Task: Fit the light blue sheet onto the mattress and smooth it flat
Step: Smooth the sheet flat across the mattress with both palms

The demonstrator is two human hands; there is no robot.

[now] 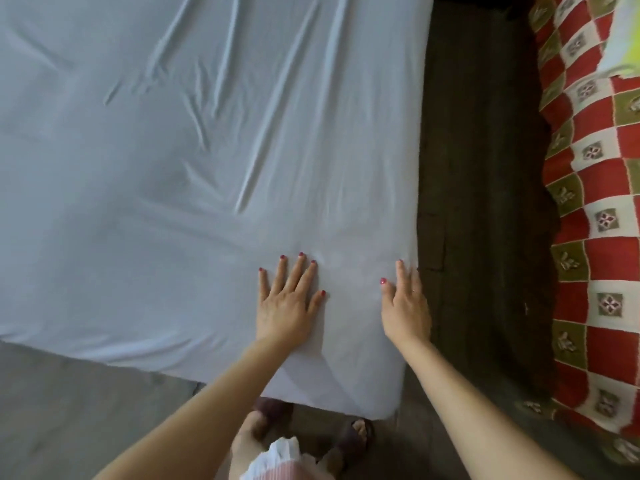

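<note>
The light blue sheet point(194, 174) covers the mattress and wraps over its near right corner point(377, 393). Long creases run across the middle and far part of it. My left hand point(289, 299) lies flat on the sheet near the corner, palm down, fingers spread. My right hand point(405, 303) rests on the sheet at the mattress's right edge, with fingers extended and some of them over the side. Neither hand holds anything.
A dark floor strip point(485, 202) runs along the right side of the mattress. A red, white and olive checked blanket point(595, 209) lies beyond it at the right. Grey floor point(69, 410) is at the lower left. My sandalled feet point(360, 433) stand at the corner.
</note>
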